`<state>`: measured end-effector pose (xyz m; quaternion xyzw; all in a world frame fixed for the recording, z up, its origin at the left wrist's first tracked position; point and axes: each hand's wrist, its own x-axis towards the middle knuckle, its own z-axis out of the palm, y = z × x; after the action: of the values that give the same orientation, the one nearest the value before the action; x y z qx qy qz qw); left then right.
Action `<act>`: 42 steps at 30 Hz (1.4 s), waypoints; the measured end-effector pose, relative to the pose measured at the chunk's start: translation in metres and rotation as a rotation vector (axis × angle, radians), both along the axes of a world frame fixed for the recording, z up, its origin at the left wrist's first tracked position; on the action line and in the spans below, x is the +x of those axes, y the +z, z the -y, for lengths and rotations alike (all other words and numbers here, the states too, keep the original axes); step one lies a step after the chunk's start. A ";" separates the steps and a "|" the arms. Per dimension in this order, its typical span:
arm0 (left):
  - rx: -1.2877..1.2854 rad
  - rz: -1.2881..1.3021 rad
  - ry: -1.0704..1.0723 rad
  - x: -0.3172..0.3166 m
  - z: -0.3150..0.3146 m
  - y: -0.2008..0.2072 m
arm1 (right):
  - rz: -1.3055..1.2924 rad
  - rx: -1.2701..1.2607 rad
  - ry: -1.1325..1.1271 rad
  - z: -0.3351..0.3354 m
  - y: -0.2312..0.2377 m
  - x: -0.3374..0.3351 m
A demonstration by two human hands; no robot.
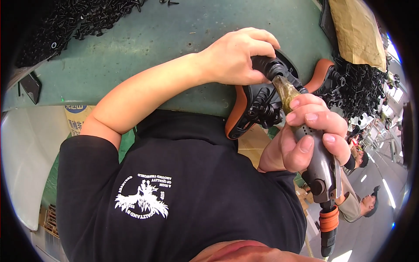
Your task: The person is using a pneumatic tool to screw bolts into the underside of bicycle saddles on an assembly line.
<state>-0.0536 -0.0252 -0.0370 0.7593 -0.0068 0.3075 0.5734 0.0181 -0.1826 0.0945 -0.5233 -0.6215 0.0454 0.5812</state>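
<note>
My left hand (240, 56) is closed round a black plastic part with an orange curved edge (237, 113), held over the near edge of the green table (174, 26). My right hand (312, 129) wraps round a grey air screwdriver (315, 159), whose hose end with an orange collar points down toward the lower right. The tool's yellowish, tape-like wrapped nose meets the black part close beside my left fingertips. The bit's tip and the screw spot cannot be made out. Just right of the part lies another black piece with an orange edge (321, 73).
Loose black screws (83, 22) are heaped at the far left, with a black flat object (31, 87) below them. Small black parts (360, 87) are piled at the right, under brown paper (358, 30). A white chair-like shell (26, 166) stands left. Other people (360, 203) are at the right.
</note>
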 end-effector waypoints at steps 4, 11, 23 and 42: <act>-0.027 0.017 -0.002 -0.002 0.000 -0.004 | 0.034 -0.077 0.062 -0.006 0.002 0.008; -0.038 0.018 -0.010 -0.003 0.002 -0.005 | -0.045 -0.036 -0.146 -0.009 -0.001 -0.019; -0.067 -0.009 -0.068 -0.002 -0.001 -0.001 | -0.158 -0.062 -0.082 -0.020 -0.004 0.000; 0.447 -0.363 0.539 -0.090 -0.058 0.025 | -0.301 0.048 0.229 0.039 0.039 0.010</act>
<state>-0.1433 0.0332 -0.0125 0.8819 0.2277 0.2990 0.2846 0.0276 -0.2216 0.1339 -0.4224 -0.5841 0.1744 0.6708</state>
